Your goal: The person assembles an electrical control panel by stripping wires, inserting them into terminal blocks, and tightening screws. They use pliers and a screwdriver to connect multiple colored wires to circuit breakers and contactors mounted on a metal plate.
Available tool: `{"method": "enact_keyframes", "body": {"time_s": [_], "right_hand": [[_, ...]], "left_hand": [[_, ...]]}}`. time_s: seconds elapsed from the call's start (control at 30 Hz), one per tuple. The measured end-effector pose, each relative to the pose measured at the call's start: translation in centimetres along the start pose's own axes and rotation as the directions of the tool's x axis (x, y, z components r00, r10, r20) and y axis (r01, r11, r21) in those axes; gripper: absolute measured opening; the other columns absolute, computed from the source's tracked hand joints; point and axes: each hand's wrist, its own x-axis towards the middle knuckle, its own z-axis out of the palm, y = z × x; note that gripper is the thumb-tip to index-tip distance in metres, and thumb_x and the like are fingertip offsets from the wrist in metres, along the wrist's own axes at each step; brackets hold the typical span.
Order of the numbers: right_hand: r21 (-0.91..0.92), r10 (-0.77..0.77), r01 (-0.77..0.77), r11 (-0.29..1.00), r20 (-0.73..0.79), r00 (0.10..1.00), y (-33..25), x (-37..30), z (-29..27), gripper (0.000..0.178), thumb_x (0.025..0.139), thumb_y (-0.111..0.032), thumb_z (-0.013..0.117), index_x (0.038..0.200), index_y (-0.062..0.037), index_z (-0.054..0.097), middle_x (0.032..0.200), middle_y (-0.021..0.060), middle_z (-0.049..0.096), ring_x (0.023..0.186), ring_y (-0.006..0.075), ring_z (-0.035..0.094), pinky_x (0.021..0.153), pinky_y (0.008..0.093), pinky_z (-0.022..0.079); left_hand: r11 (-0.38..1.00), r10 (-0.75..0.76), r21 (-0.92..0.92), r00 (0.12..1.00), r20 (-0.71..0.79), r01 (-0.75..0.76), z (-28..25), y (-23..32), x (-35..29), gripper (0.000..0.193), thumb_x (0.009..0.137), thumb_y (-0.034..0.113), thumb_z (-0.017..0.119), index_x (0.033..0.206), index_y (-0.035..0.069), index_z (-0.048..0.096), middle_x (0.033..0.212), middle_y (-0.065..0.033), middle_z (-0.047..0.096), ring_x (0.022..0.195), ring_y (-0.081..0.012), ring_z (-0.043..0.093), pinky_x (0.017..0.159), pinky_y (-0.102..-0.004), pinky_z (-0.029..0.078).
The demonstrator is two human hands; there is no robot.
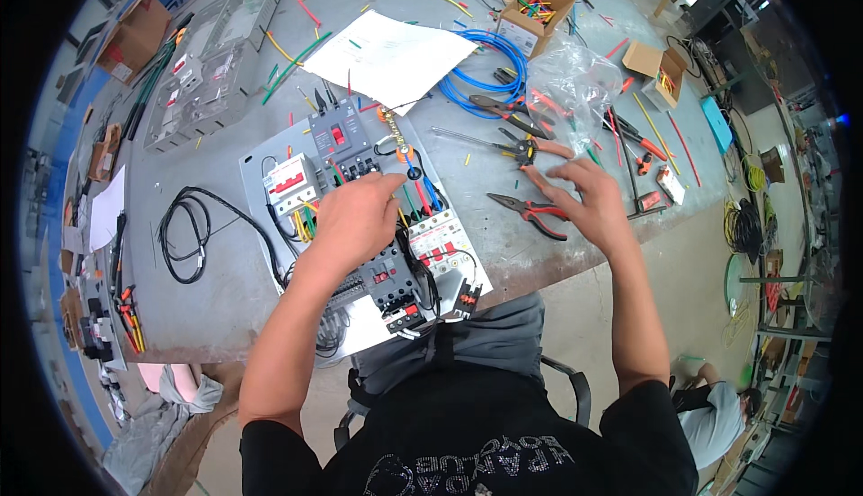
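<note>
My left hand (352,224) is over a metal mounting panel (258,175) full of electrical parts, its fingers curled together by the wires near the middle; what they pinch, if anything, is hidden. My right hand (593,204) has its thumb and fingers apart, close to the orange handles of a wire stripper (524,151) on the table. The panel carries a dark grey circuit breaker (338,135), a white breaker with a red switch (289,181), a row of small breakers with red levers (438,252) and a contactor (385,276). Red-handled pliers (530,212) lie below the stripper.
A paper sheet (387,57), a blue wire coil (490,74), a clear plastic bag (575,83) and cardboard boxes of wire bits (537,18) lie beyond the panel. Left are a black cable (186,235) and a grey plastic case (211,83). Another person (715,415) is at lower right.
</note>
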Motion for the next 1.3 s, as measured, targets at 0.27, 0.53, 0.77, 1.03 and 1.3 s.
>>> {"method": "enact_keyframes", "body": {"time_s": [0.27,0.53,0.77,1.03,1.3], "right_hand": [[-0.215,0.357,-0.365,0.906,-0.077,0.931,7.1,-3.3,-4.3,0.030,0.086,-0.024,0.085,0.105,-0.0020,0.077,0.087,0.0140,0.075,0.079,0.0286,0.072,0.074,0.0409,0.056],[-0.328,0.310,-0.327,0.886,-0.103,0.945,10.1,-7.1,-2.0,0.031,0.079,-0.020,0.083,0.103,-0.0024,0.074,0.100,0.0168,0.071,0.093,0.0359,0.071,0.083,0.0453,0.057],[-0.050,0.322,-0.330,0.942,-0.134,0.937,-1.4,-5.7,-10.5,0.018,0.093,-0.007,0.074,0.109,0.0007,0.069,0.086,0.0043,0.062,0.082,0.0109,0.056,0.075,0.0287,0.048],[0.099,-0.417,0.406,0.908,0.275,0.866,-13.3,1.2,-7.9,0.029,0.082,-0.001,0.078,0.110,-0.0022,0.069,0.090,0.0094,0.068,0.078,0.0242,0.066,0.073,0.0337,0.050],[0.037,-0.456,0.499,0.866,0.468,0.757,-18.4,4.3,-2.6,0.028,0.080,-0.004,0.079,0.106,-0.0069,0.069,0.090,0.0103,0.065,0.077,0.0343,0.065,0.067,0.0423,0.050]], "left_hand": [[0.983,0.004,-0.184,1.000,-0.015,-0.007,-0.8,1.5,-1.1,0.028,0.098,0.010,0.067,0.125,0.002,0.071,0.113,-0.0197,0.073,0.099,-0.0413,0.071,0.086,-0.0475,0.055],[0.985,0.064,-0.149,0.984,-0.164,-0.088,0.5,1.7,-1.1,0.026,0.100,0.004,0.062,0.124,-0.001,0.071,0.128,-0.0222,0.072,0.117,-0.0441,0.068,0.101,-0.0480,0.055],[0.987,0.153,-0.037,0.987,-0.048,-0.155,-0.9,-0.2,-2.1,0.031,0.095,-0.002,0.057,0.123,-0.001,0.069,0.124,-0.0219,0.073,0.130,-0.0417,0.063,0.101,-0.0514,0.055],[0.980,0.193,-0.059,0.981,0.008,-0.192,-0.5,-2.3,-1.7,0.036,0.086,-0.007,0.056,0.119,0.000,0.070,0.115,-0.0160,0.075,0.137,-0.0389,0.061,0.094,-0.0531,0.057],[0.978,0.208,-0.043,0.975,0.081,-0.205,-0.8,-2.4,-1.2,0.027,0.084,-0.006,0.056,0.105,-0.001,0.073,0.111,-0.0137,0.074,0.132,-0.0367,0.062,0.098,-0.0506,0.055]]}}
